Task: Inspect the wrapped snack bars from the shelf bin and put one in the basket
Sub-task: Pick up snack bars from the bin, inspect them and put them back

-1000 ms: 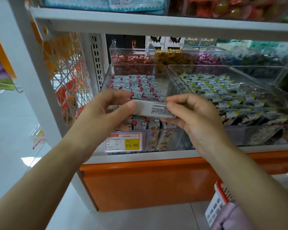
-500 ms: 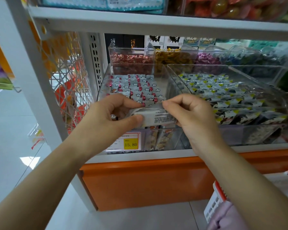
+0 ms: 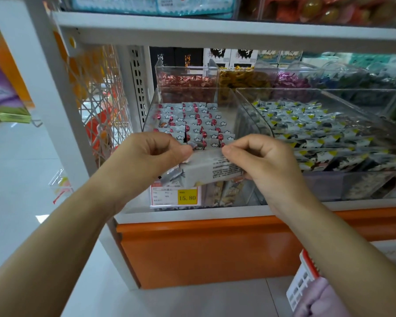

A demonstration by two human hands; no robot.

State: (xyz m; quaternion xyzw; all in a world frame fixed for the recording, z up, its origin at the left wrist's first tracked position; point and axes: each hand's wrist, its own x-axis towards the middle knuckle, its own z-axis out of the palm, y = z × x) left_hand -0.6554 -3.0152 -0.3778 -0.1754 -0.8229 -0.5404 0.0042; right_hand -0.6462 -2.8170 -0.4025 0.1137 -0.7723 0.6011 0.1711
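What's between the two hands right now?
In the head view, one wrapped snack bar spans between the left hand and the right hand, each pinching an end, printed side up.

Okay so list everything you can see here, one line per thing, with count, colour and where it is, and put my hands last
snack bar: one, white wrapper with black print, held in front of the left bin
left bin: one, clear, holds many grey bars with red and white marks
right bin: one, clear, holds many grey, black and yellow packets
back bins: several, clear, holding red, yellow, purple and dark sweets
price tag: one, white with yellow panel reading 15.80, on the left bin's front
shelf: white frame, orange base panel below
basket: one, white with red rim, bottom right
left hand: pinching the bar's left end
right hand: pinching the bar's right end
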